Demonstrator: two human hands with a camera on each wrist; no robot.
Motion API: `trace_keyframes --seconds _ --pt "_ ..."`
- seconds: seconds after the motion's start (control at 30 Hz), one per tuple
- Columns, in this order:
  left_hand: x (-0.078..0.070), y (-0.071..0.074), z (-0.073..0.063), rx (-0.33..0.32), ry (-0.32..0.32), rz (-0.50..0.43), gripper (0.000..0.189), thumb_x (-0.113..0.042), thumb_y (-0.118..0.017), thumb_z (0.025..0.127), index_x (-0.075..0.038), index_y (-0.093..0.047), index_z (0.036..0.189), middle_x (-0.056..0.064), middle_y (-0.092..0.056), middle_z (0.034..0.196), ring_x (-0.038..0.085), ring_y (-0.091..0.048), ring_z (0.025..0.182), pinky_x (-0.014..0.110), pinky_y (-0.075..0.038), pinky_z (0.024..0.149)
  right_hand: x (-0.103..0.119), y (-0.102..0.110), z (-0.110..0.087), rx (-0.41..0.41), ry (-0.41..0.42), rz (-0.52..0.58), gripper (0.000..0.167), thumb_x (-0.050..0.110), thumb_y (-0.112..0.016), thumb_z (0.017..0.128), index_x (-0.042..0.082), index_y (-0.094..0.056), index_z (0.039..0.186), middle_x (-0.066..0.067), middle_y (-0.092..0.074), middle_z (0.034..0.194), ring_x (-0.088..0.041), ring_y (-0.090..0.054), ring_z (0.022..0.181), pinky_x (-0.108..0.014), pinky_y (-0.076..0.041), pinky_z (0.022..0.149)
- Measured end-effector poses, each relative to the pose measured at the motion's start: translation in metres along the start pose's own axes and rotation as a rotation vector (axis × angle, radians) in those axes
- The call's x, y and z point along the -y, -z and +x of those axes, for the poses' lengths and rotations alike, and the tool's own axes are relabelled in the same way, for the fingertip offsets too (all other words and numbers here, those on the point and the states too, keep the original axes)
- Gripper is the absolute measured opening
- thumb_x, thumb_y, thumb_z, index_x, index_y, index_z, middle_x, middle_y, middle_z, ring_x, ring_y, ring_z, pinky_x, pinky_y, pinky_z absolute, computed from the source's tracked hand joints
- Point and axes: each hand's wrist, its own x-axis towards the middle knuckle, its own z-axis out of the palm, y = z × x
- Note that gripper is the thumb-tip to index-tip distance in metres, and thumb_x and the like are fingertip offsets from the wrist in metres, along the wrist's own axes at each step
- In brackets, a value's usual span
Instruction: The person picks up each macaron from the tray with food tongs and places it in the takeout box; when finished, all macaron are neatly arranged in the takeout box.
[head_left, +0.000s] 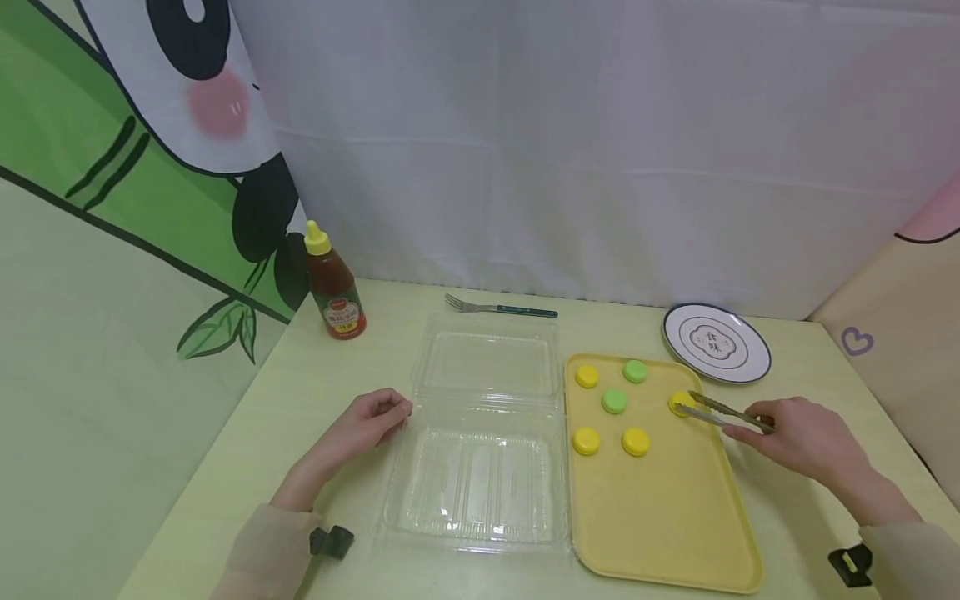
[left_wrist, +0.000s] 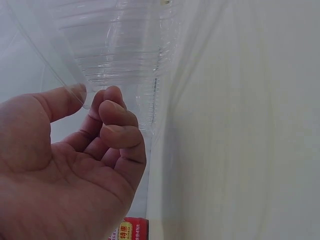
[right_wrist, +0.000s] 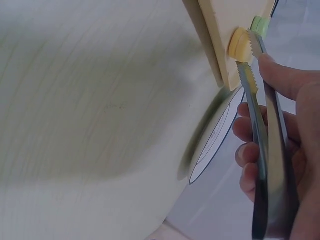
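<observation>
My right hand [head_left: 806, 437] holds metal tongs [right_wrist: 272, 150] above the right side of the yellow tray [head_left: 663, 525]. The tongs' serrated tips stand on either side of a yellow macaron [head_left: 680, 403] near the tray's upper right corner. Other yellow macarons [head_left: 635, 442] and two green macarons [head_left: 613, 401] lie spread over the tray's upper half. On the left, my left hand [head_left: 375, 421] pinches the edge of a clear plastic container [head_left: 480, 492], thumb and fingertips at its rim in the left wrist view. The container lies with its lid [head_left: 487, 358] folded back, beside the tray.
A white plate [head_left: 693, 329] with a dark rim stands behind the tray's right corner. A fork [head_left: 517, 310] with a green handle lies behind the container. At the back left stands a red sauce bottle [head_left: 341, 304] with a yellow cap. A white curtain [head_left: 562, 167] hangs behind the table.
</observation>
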Motion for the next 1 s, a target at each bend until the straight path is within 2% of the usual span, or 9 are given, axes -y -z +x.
trace_keyframes --seconds 0.37,1.0 --pt "-0.0018 0.0014 -0.0033 0.003 -0.021 -0.007 0.028 -0.025 -0.058 0.103 0.003 -0.061 0.105 0.005 -0.049 0.075 0.016 -0.045 0.066 0.025 -0.038 0.057 0.0042 0.0044 0.0021 0.040 -0.004 0.006 0.029 0.051 -0.073 0.087 0.023 -0.070 0.082 0.009 -0.044 0.059 -0.011 -0.041 0.057 -0.031 -0.030 0.049" --pt "0.0011 0.0004 -0.0029 0.002 -0.007 -0.005 0.030 -0.028 -0.058 0.103 0.002 -0.061 0.103 0.005 -0.050 0.075 0.017 -0.046 0.066 0.025 -0.039 0.058 0.0022 0.0059 0.0048 0.046 0.009 -0.006 0.029 0.052 -0.071 0.088 0.028 -0.063 0.074 0.010 -0.040 0.056 -0.010 -0.039 0.056 -0.030 -0.027 0.049"
